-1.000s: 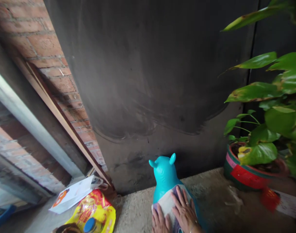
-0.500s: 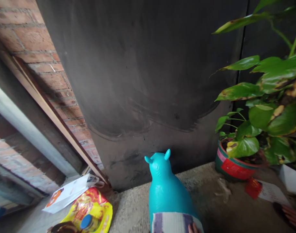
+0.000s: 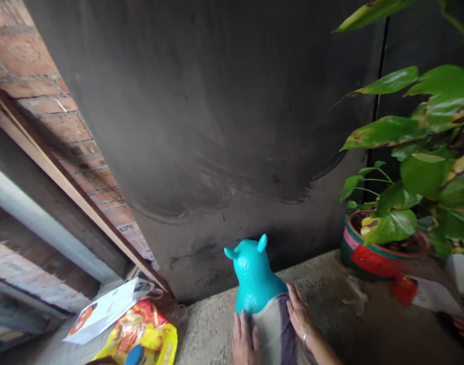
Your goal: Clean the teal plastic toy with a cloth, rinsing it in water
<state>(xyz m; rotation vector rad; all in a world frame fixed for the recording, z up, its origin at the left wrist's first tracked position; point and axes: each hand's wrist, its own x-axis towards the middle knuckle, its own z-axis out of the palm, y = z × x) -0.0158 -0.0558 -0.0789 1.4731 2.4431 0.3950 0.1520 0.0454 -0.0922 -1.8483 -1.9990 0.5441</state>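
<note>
Flanking the striped cloth [image 3: 272, 329] on the turquoise toy [image 3: 253, 274], both hands, left [image 3: 244, 342] and right [image 3: 299, 317], are back, flat and spread.

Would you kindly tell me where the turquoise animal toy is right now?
The turquoise animal toy stands low in the middle of the head view, facing the dark wall, between the left hand and right hand.
</note>
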